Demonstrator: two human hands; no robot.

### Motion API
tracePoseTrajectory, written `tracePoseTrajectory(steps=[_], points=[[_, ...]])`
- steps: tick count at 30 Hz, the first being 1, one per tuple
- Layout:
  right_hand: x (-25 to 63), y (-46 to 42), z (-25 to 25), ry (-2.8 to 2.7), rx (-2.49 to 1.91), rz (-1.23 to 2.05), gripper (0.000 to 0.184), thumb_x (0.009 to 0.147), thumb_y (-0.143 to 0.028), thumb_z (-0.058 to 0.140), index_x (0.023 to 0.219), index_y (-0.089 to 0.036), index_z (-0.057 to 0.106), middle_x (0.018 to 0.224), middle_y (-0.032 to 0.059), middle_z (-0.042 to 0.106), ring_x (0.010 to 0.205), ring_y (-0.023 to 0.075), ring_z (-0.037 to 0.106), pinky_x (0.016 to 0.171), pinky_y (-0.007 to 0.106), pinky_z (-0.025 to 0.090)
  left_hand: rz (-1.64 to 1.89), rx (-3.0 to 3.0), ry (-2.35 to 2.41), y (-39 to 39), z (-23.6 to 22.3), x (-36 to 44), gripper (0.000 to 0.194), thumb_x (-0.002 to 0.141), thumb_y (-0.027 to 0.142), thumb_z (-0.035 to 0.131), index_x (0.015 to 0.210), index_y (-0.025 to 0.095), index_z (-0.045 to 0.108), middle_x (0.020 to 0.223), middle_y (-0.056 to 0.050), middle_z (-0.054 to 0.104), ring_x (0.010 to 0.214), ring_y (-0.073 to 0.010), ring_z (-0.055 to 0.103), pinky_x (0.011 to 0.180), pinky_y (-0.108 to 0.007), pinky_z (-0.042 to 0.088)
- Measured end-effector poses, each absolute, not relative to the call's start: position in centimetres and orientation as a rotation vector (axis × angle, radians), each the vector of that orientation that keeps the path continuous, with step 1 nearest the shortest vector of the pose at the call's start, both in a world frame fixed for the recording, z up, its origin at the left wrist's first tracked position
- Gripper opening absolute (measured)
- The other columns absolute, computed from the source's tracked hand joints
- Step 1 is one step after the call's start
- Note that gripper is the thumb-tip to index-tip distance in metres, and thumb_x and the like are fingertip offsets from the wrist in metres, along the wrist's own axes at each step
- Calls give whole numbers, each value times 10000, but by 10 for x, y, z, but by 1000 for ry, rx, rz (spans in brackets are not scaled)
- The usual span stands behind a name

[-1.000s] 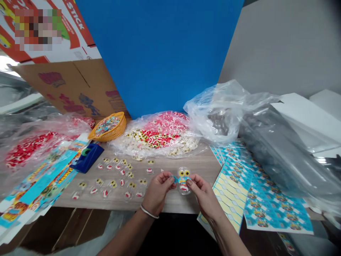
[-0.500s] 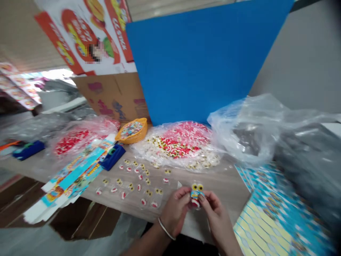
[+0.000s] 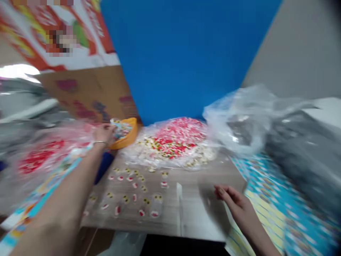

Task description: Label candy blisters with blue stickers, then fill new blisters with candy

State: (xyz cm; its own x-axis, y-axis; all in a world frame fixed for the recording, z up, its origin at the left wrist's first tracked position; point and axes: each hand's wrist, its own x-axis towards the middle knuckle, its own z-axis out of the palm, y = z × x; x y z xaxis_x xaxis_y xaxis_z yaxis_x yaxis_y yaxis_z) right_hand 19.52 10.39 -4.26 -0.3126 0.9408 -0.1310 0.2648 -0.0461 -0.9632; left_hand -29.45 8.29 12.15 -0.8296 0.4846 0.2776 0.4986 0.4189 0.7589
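Panel: upright behind the middle bag, facing you.
Middle bag: on the table ahead of you, loose pieces in it.
Basket: to that bag's left, before the cardboard box, small items in it.
Left bag: to your left, beyond the basket.
Small packs: between you and the middle bag.
Right bag: right of the middle bag.
Sheets: to your right, before the right bag.

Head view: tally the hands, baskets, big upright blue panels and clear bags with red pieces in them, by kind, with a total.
Hands: 2 (left hand, right hand)
Yellow-orange basket: 1
Blue panel: 1
Clear bags with red pieces: 2 (left bag, middle bag)
Total: 6
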Motion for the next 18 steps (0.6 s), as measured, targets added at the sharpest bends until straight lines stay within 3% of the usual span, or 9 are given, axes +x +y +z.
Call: tracePoseTrajectory(steps=[2,3,5,6,8,10,12,14,18], points=[[233,111,-45,-1484,-1427,1216,421,770,-592,658,894,-195,720,821,77,701,794,249,630,770,377,483,-1347,-898,-2672,98,111,-288,285,712,326,683,699,88,527,1066,-61,639,1232,-372,465,1060,-536,240],[251,113,-49,-1402,-1486,1131,436,767,-589,660,927,-187,716,836,81,706,793,246,633,768,379,486,-1314,-920,-2629,104,99,-272,259,750,332,649,789,88,569,1215,-44,591,1325,-378,361,1092,-529,176],[283,117,-61,-1267,-1567,1005,456,754,-590,663,927,-170,706,803,74,701,748,227,624,732,368,491,-1274,-1108,-2430,109,68,-214,321,813,376,589,1033,145,623,1314,-7,556,1326,-318,388,1085,-471,248],[295,118,-68,-1218,-1594,955,455,748,-583,667,928,-166,702,786,66,696,722,217,614,708,357,488,-1312,-1390,-2412,108,50,-173,355,828,389,579,1119,191,623,1244,-4,616,1214,-272,503,1045,-435,335],[311,118,-82,-1173,-1620,891,431,760,-558,658,930,-164,699,769,51,686,692,202,592,679,337,478,-1481,-1941,-2472,102,14,-77,265,807,352,607,1023,223,689,1062,-22,707,966,-234,627,944,-391,439],[317,116,-93,-1158,-1614,873,395,784,-527,643,940,-168,699,788,47,687,702,198,586,682,327,472,-1722,-2403,-2554,103,-21,21,296,772,292,652,1059,239,699,1088,-45,715,958,-226,643,907,-350,457],[317,113,-100,-1154,-1573,905,365,804,-502,635,955,-176,696,831,49,695,745,201,597,714,325,473,-1992,-2315,-2921,118,-51,98,306,700,208,714,1006,217,712,1025,-73,727,943,-227,650,880,-326,456],[317,110,-105,-1158,-1516,966,348,818,-485,629,971,-178,688,858,48,696,789,201,607,751,327,475,-2021,-2198,-3075,142,-74,147,334,621,135,752,947,179,694,988,-94,725,852,-218,660,793,-312,473],[315,110,-107,-1204,-1460,1000,351,852,-465,593,1038,-173,653,921,61,689,836,201,615,785,346,489,-2009,-2100,-3289,175,-94,175,262,543,89,774,749,158,628,636,-17,668,562,-154,591,608,-274,445]])
